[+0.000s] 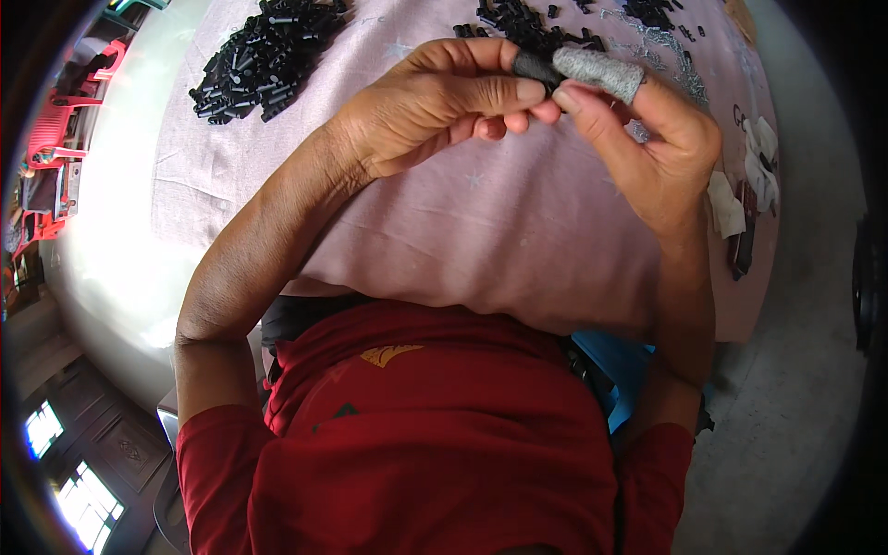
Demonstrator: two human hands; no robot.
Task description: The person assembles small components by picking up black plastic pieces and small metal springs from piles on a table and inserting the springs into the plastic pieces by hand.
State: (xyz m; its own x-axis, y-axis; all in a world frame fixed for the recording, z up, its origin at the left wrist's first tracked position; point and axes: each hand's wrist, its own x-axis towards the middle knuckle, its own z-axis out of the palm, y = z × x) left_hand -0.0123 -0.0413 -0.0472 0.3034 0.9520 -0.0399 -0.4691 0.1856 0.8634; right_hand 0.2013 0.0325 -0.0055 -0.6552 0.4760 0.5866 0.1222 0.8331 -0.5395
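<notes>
Fingers of the left hand (pixel 416 109) bent, thumb pressed toward a dark-covered index tip; pinched there, a small black piece (pixel 551 87), mostly hidden by the fingertips. Dark covering (pixel 531 65) looks like a sleeve on that index finger, though its edge against the piece is hard to make out. Right hand (pixel 668 153): index wrapped in a grey fabric sleeve (pixel 599 74), thumb tip brought up to the same spot. Cannot tell whether these fingers grip the piece or only touch it. Both hands above the far half of the bench (pixel 518 217), which is covered by a pale pink cloth with faint stars.

Just beyond the fingertips: a heap of black parts (pixel 529 26), and to its right a scatter of thin silvery pieces (pixel 659 42). Larger heap of black cylindrical parts (pixel 264 69) at far left, well apart from the hands. Right edge of bench: off-white cloth scraps (pixel 727 203) beside a dark, slender object (pixel 744 236).

Near side: red shirt (pixel 435 444), blue seat (pixel 624 370). Red plastic chairs (pixel 51 129) off left.
</notes>
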